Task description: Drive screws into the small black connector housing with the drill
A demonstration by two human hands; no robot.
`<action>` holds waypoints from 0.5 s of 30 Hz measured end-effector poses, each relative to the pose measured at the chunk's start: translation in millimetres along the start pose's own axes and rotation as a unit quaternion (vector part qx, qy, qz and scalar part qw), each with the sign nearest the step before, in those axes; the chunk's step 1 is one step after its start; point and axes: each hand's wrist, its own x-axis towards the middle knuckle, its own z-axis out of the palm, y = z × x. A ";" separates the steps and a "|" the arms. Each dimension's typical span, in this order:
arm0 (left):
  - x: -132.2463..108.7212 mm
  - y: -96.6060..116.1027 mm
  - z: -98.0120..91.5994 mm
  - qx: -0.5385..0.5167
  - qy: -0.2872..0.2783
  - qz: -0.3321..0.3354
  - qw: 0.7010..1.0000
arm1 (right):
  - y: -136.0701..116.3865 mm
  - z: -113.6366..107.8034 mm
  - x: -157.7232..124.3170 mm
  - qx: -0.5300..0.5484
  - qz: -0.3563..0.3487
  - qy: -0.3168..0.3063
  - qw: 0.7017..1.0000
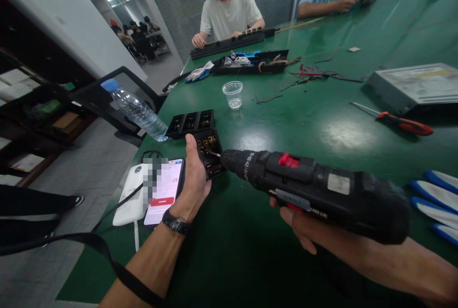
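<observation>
My left hand (193,180) is closed around a black plastic box (213,169) with brass-coloured metal parts inside, tilted so its open side faces right. In my right hand (304,227) is a black cordless drill (311,181) with a red switch on top. Its bit (213,154) reaches into the box among the brass parts; whether it sits on a screw I cannot tell. Just beyond my left hand lies a similar black compartmented box (191,123), also with brass-coloured parts inside. The drill hides part of my right fingers.
Left of my hand lie a lit phone (164,198) and a white power bank (130,193) with cables. A water bottle (138,112) and plastic cup (234,95) stand beyond. A screwdriver (404,122), grey metal case (415,86) and gloves (436,198) lie right. Two people sit across the table.
</observation>
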 end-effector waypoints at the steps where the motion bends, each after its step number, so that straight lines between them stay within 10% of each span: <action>1: 0.2 -0.1 -0.6 -0.001 -0.003 0.002 1.000 | -0.7 -0.6 -0.1 -0.002 -0.008 0.004 1.000; 15: 2.3 -2.6 -5.0 -0.006 0.000 0.009 1.000 | 7.9 -1.9 14.8 0.234 -0.017 -0.071 0.970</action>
